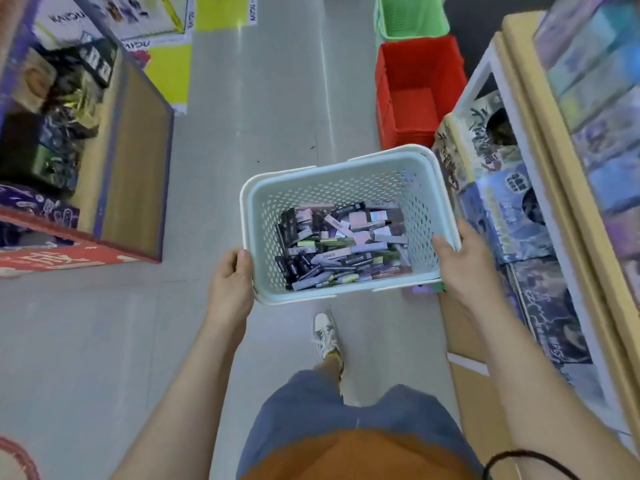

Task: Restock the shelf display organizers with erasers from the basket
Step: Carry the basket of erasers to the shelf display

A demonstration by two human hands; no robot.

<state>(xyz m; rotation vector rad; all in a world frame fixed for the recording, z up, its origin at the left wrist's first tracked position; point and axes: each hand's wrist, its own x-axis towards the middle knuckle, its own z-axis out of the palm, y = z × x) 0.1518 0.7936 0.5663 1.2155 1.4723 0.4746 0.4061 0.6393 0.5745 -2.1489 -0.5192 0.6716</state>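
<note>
Firmly, the left hand point(231, 285) has its grip closed on the basket point(420, 169) at its 8 o'clock corner, and the right hand point(462, 261) grips the rim at 4 o'clock, thumbs hooked inside. Erasers point(341, 245) lie heaped on the basket's bottom. Beyond it, at 12 o'clock, stands a red crate point(414, 95); shelves point(540, 174) of boxed goods run along 3 o'clock.

the pale mint perforated basket point(349, 174) sits level, long sides running between the fingers point(441, 245) that hook over its rims at either end. a loose jumble of packaged erasers point(341, 245), black, lilac, pink and white, covers its bottom, below the fingertips.
</note>
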